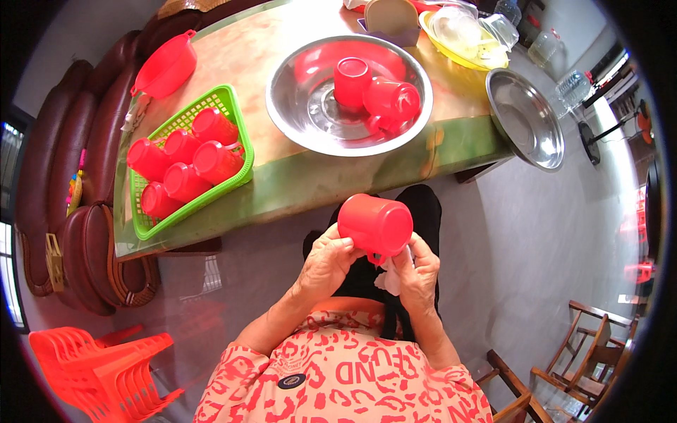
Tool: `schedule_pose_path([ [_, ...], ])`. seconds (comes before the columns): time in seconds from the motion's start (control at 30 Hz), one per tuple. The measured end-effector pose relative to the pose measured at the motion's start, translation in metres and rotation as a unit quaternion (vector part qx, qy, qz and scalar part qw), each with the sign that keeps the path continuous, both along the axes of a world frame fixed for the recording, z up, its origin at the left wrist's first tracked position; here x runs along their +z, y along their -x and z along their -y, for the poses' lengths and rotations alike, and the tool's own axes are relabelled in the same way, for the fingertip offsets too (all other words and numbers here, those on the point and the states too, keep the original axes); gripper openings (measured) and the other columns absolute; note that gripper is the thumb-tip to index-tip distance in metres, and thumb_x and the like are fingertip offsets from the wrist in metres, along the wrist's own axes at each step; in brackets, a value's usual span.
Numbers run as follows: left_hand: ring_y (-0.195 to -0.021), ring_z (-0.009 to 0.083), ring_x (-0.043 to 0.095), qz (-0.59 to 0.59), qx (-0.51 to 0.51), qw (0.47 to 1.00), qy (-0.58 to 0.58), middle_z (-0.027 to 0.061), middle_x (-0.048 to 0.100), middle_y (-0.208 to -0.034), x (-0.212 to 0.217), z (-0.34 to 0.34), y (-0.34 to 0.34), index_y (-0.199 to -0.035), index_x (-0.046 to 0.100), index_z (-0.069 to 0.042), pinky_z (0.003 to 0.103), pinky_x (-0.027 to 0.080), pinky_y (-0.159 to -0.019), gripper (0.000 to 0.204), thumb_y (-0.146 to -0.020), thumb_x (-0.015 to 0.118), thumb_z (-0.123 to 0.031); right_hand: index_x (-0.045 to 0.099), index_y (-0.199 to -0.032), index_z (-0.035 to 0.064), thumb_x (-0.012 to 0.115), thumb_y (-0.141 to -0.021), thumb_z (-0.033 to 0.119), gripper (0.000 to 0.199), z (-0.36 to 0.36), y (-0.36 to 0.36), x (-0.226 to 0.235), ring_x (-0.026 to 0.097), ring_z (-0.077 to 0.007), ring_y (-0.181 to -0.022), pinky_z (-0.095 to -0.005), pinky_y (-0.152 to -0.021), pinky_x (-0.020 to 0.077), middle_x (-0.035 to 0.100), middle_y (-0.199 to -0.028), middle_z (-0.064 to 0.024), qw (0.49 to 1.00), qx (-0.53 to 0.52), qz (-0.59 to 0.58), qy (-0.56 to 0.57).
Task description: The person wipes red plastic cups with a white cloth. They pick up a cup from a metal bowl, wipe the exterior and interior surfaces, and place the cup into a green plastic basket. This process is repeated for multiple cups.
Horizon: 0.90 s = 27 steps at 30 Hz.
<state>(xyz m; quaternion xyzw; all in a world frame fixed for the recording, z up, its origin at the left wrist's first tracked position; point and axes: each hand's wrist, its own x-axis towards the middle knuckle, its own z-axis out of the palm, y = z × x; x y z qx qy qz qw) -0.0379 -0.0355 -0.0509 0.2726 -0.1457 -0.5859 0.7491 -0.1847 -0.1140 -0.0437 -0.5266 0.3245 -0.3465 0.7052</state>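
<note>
Below the glossy green table (296, 183), left hand (326, 262) and right hand (417, 271) gripping smooth red plastic cup (375, 223), white cloth (388, 282).

Both forearms rise from the near edge and meet at centre. The left hand (326, 262) curls its fingers inward, gripping. The right hand (416, 271) faces it just beside, thumb raised, fingers pinched.
</note>
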Motion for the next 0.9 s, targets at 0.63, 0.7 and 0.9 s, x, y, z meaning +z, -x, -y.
schedule_pose_path([
  [0.63,-0.123,0.028,0.05,-0.119,0.031,0.992,-0.006,0.0127,0.048,-0.137,0.007,0.001,0.007,-0.139,0.038,-0.009,0.045,0.039,-0.106,0.089,-0.078,0.058,-0.07,0.069,-0.105,0.004,0.074,-0.067,-0.004,0.039,0.006,-0.01,0.036,0.058,-0.0271,-0.088,-0.0331,-0.073,0.0514,0.062,-0.108,-0.013,0.827,-0.002,-0.032,0.562],
  [0.7,-0.12,0.0253,0.051,-0.138,-0.002,0.99,0.012,0.0106,0.05,-0.133,0.011,0.001,0.006,-0.138,0.039,-0.007,0.041,0.042,-0.103,0.083,-0.08,0.059,-0.063,0.069,-0.105,0.0046,0.078,-0.064,-0.001,0.043,0.001,-0.018,0.029,0.056,-0.0276,-0.087,-0.0341,-0.071,0.0518,0.061,-0.11,-0.0105,0.806,-0.024,-0.029,0.59],
  [0.9,-0.115,0.0259,0.055,-0.177,-0.013,0.984,0.004,0.012,0.053,-0.129,0.013,-0.004,0.007,-0.137,0.04,-0.005,0.04,0.049,-0.093,0.081,-0.079,0.06,-0.057,0.066,-0.111,0.0001,0.07,-0.07,-0.003,0.041,0.012,-0.018,0.027,0.055,-0.029,-0.091,-0.0369,-0.078,0.0486,0.06,-0.11,-0.0135,0.819,-0.049,-0.078,0.566],
])
